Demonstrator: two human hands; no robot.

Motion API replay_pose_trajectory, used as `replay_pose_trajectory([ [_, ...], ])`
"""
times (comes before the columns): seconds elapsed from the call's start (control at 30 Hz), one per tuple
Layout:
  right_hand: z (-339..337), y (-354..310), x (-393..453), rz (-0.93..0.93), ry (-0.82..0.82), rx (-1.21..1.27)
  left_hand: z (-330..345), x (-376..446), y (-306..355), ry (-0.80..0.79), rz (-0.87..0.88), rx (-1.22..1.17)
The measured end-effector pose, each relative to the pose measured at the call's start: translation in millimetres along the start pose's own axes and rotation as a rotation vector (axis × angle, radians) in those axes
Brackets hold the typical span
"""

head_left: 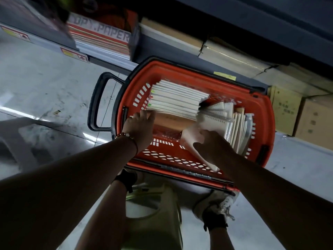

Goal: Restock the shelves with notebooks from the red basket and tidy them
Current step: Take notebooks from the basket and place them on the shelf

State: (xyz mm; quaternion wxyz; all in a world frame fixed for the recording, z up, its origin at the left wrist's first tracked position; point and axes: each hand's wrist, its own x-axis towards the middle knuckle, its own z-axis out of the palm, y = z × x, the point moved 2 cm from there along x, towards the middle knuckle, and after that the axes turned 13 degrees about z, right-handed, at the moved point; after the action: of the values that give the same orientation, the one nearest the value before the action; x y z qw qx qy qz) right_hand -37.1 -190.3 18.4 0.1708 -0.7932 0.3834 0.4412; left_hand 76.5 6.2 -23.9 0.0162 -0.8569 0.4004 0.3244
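Observation:
The red basket point(180, 156) stands on the floor right below me, against the bottom shelf. A stack of white notebooks point(176, 100) leans inside it at the left, and more notebooks point(237, 129) stand on edge at the right. My left hand point(140, 129) grips the lower left corner of the leaning stack. Reaching into the middle of the basket, my right hand point(210, 143) rests on a pale notebook point(191, 138); its fingers are curled around that notebook's edge.
The basket's black handle point(98, 103) sticks out to the left. Copy paper reams point(102, 40) fill the lower shelf at the left, and cardboard boxes point(288, 112) sit to the right. My two feet point(216, 206) stand just below the basket on the grey floor.

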Motion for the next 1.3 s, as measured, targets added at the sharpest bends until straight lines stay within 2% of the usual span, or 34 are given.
replay_pose_trajectory([
  [0.17,5,-10,10,0.025,0.037,0.083,1,-1,4,0.083,0.029,-0.04],
  [0.33,22,-22,27,-0.021,0.122,0.227,11,11,7,0.027,0.024,-0.165],
  [0.5,51,-24,49,-0.066,0.158,0.214,23,15,12,0.048,0.038,-0.228],
  [0.63,58,-17,52,-0.055,0.217,0.345,17,6,7,0.039,0.026,-0.272],
  [0.7,51,-14,47,-0.061,0.183,0.449,6,-3,4,0.089,0.016,-0.305],
  [0.83,21,-10,18,-0.06,-0.013,0.787,-31,-34,4,0.293,0.036,-0.495],
  [0.97,-9,2,-24,0.022,-0.183,0.939,-86,-75,6,0.387,0.031,-0.778],
  [1.07,-40,7,-66,0.016,-0.22,0.991,-131,-103,7,0.482,-0.012,-0.945],
  [1.2,-94,5,-147,-0.079,-0.252,1.048,-206,-149,18,0.679,-0.097,-1.203],
  [1.3,-136,7,-217,-0.169,-0.256,1.073,-256,-188,36,0.695,-0.136,-1.357],
])
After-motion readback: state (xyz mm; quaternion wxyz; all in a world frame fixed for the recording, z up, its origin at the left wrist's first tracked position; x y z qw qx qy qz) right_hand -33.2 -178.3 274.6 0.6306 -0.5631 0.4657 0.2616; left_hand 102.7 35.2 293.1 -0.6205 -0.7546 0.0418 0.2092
